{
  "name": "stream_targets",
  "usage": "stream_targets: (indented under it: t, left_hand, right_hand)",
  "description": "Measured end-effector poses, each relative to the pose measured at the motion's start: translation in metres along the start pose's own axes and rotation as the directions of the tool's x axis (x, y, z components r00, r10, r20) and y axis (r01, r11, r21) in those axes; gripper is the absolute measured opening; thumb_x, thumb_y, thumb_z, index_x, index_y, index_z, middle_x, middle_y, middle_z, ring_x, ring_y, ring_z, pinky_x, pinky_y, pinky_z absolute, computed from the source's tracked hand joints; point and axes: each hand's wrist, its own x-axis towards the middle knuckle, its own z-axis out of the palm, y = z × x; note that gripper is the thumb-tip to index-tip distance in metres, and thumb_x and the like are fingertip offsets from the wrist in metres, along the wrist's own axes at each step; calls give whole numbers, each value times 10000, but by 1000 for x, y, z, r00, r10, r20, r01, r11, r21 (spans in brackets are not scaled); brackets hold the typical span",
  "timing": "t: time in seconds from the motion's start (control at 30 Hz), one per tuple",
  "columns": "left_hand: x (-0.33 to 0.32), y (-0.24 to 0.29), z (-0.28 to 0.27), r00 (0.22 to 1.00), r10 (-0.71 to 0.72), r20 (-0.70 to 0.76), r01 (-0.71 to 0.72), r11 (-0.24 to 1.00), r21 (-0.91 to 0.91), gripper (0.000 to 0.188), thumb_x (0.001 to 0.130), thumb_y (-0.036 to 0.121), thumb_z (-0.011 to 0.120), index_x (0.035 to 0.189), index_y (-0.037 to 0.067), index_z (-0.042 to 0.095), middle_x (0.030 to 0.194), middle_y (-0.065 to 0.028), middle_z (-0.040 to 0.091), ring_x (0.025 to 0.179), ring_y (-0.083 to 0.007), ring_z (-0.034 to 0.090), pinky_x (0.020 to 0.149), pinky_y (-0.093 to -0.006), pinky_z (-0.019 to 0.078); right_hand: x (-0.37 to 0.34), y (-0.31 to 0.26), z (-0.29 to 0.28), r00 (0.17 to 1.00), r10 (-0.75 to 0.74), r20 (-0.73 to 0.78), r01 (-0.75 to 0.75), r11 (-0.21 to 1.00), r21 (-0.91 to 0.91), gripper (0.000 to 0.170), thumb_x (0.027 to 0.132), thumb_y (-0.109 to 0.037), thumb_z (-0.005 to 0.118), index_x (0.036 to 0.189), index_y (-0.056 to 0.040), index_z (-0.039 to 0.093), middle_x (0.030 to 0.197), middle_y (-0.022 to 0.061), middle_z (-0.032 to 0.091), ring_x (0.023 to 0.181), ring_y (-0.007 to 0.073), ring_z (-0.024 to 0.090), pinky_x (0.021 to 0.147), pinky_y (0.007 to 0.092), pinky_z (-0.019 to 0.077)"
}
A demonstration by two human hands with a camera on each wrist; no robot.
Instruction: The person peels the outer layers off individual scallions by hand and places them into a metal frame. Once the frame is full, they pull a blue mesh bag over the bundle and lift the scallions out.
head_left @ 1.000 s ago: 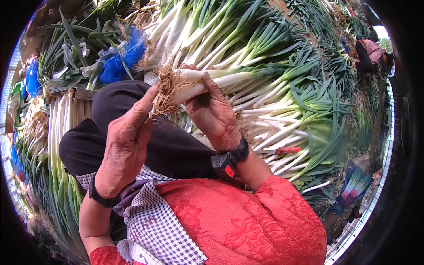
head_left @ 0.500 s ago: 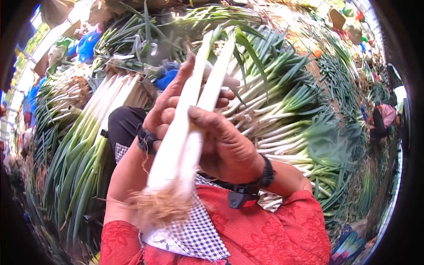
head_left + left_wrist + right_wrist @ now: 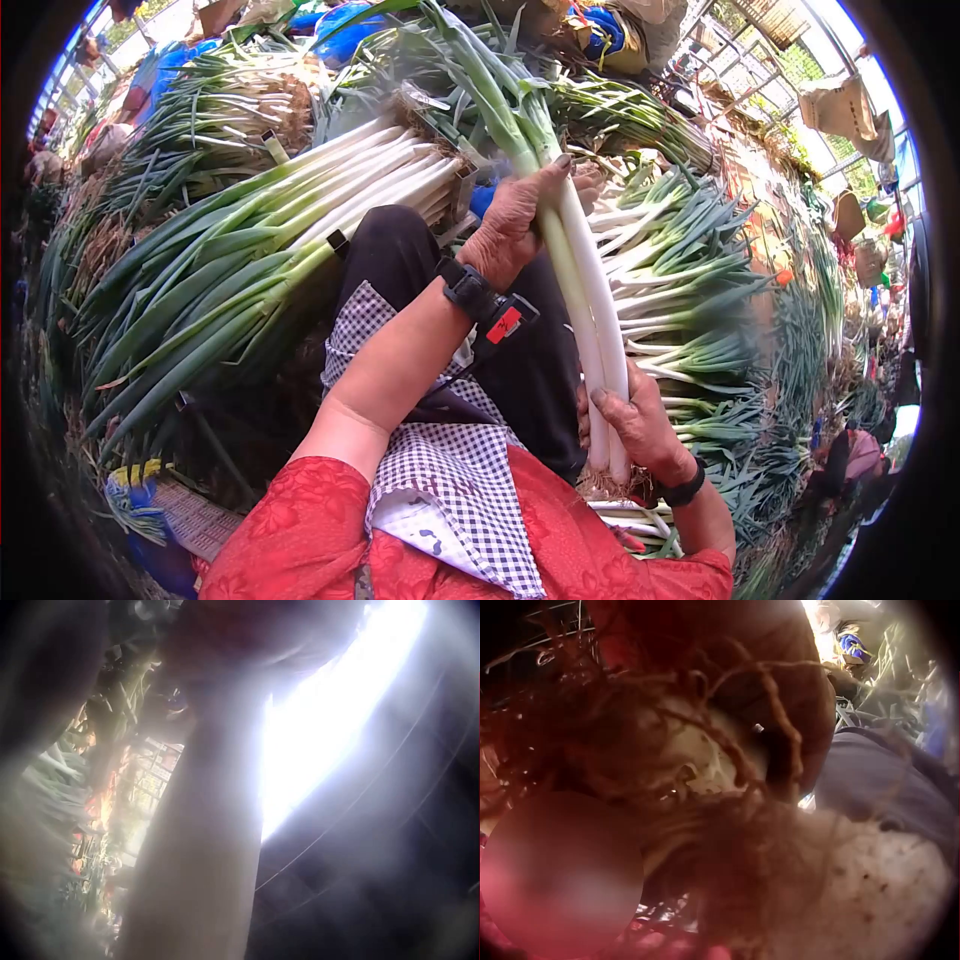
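Note:
Two long leeks (image 3: 575, 270), pale at the shaft and green at the top, are held side by side, leaf end up and away from the body. My left hand (image 3: 510, 225) grips them where the white turns green, its thumb across the stalks. Lower down, my right hand (image 3: 645, 425) holds the white ends just above the brown roots (image 3: 605, 487), thumb in front and most fingers hidden behind. In the left wrist view a blurred pale shaft (image 3: 195, 862) runs up the middle. Tangled roots (image 3: 787, 742) fill much of the right wrist view.
On the left lies a thick bundle of leeks (image 3: 270, 225), roots toward the back. A wide pile of leeks (image 3: 665, 270) spreads to the right. My dark-trousered knee (image 3: 395, 240) rises between them. Further leeks (image 3: 230, 110) and blue plastic (image 3: 350, 35) lie behind.
The leeks have swung round, from lying sideways to standing with leaves up and away and roots at the lower right. My left hand has shifted to the green end, my right to the roots.

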Motion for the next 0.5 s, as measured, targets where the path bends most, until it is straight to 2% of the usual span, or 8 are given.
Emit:
stream_targets:
  t: [0.1,0.2,0.23,0.3,0.37,0.43,0.47,0.5]
  left_hand:
    - [9,2,-12,989,-34,-144,26,998,-53,445,895,252,651,1116,-94,481,940,-216,636,839,-282,661,790,-400,568]
    - [13,-6,-29,997,-20,-79,8,989,-145,411,908,265,627,1112,-72,512,989,-218,633,851,-294,659,801,-406,563]
    - [13,-9,-37,999,15,-37,-23,977,-214,411,911,270,619,1118,-70,519,1016,-220,631,868,-298,657,816,-411,560]
    - [11,-2,-46,998,44,-42,-53,970,-238,465,919,301,598,1159,-87,514,1079,-231,619,972,-318,632,898,-436,528]
    - [3,-6,-46,999,18,47,-6,971,-239,455,924,293,592,1164,-86,516,1087,-227,618,994,-314,623,913,-440,516]
    - [-5,-7,-40,998,2,59,11,978,-207,450,927,288,590,1170,-84,516,1091,-223,617,1000,-310,621,912,-439,513]
    - [-8,-8,-36,997,-5,79,17,987,-161,446,929,283,588,1176,-81,515,1096,-218,617,1005,-306,618,911,-437,511]
    - [-12,-10,-32,997,-25,80,38,985,-168,446,929,283,588,1176,-81,515,1096,-218,617,1005,-306,618,911,-437,511]
  right_hand:
    - [-6,8,-1,999,-6,-42,-1,985,-172,261,916,-143,533,1106,1,427,840,74,570,662,137,597,563,290,545]
    - [-15,24,-6,992,-67,-109,13,902,-432,268,885,-108,549,1103,-2,434,794,90,562,651,162,591,568,308,513]
    - [-18,35,-9,992,-54,-117,-1,903,-430,268,885,-108,549,1103,-2,434,794,90,562,651,162,591,568,308,513]
    - [-28,55,-14,992,-103,-79,35,799,-600,270,881,-102,549,1108,-3,442,787,107,568,656,182,591,596,327,503]
    - [-31,57,-20,996,-49,-77,0,844,-537,302,882,-114,586,1125,1,448,809,128,593,678,206,602,622,348,504]
    - [-22,45,-30,989,144,44,-94,816,-571,369,883,-169,631,1157,12,462,887,161,619,778,242,629,706,370,506]
    - [-13,56,-48,994,72,84,-7,800,-600,464,884,-238,654,1224,15,465,999,186,620,934,249,627,824,366,496]
    - [-2,53,-54,1000,-2,-3,0,847,-532,535,884,-280,656,1276,22,452,1119,191,597,1055,249,590,922,359,461]
